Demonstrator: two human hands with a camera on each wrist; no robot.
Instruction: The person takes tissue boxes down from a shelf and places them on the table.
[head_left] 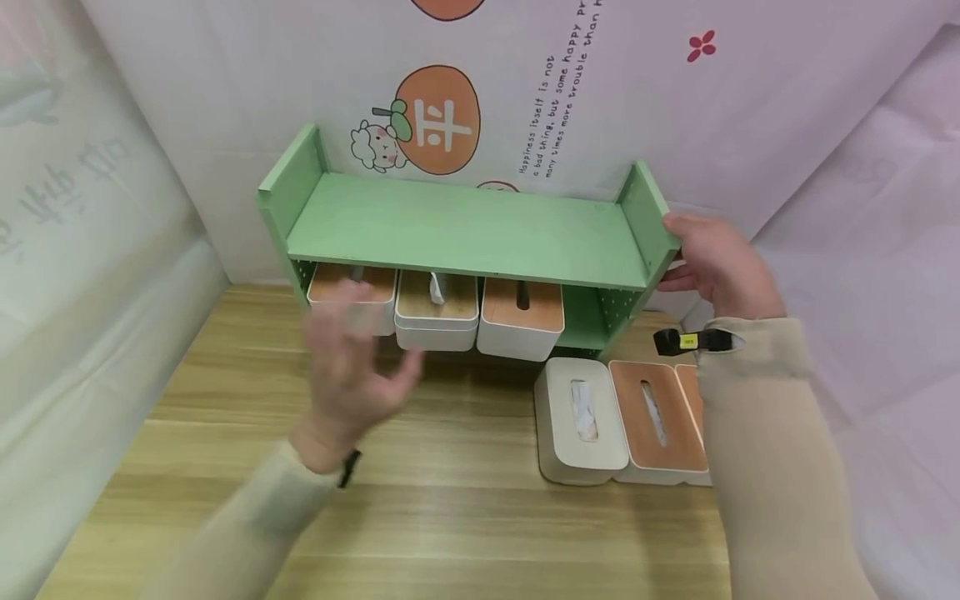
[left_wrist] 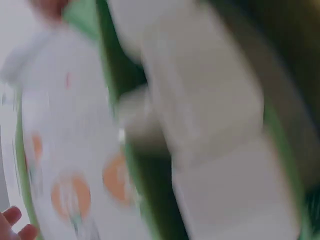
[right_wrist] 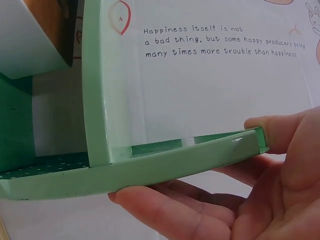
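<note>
Green shelf (head_left: 465, 225) gripped at one end by the right hand (head_left: 723, 262)

A table (head_left: 450, 533) with pale wood grain is backed by a white wall sheet (head_left: 750, 125) printed with orange fruit, a small cartoon animal and lines of English text. More pale sheeting (head_left: 97, 292) is hung at the left. The shelf is set near the wall sheet, and under its upper board three tissue boxes are lined up: a left box (head_left: 384, 323), a middle box (head_left: 437, 312) and a right box (head_left: 521, 321). Beside the shelf's right end, a cream box (head_left: 582, 454) and a wood-topped box (head_left: 675, 425) are placed side by side on the table; another box (head_left: 688, 379) is partly hidden by the right sleeve (head_left: 772, 467).

The shelf's right side panel (head_left: 652, 217) is grasped between the right thumb and fingers, the forearm being stretched forward. The left hand (head_left: 348, 375), blurred, is released, its thumb held away from the fingers, in front of the left box; whether that box is touched cannot be told.
</note>
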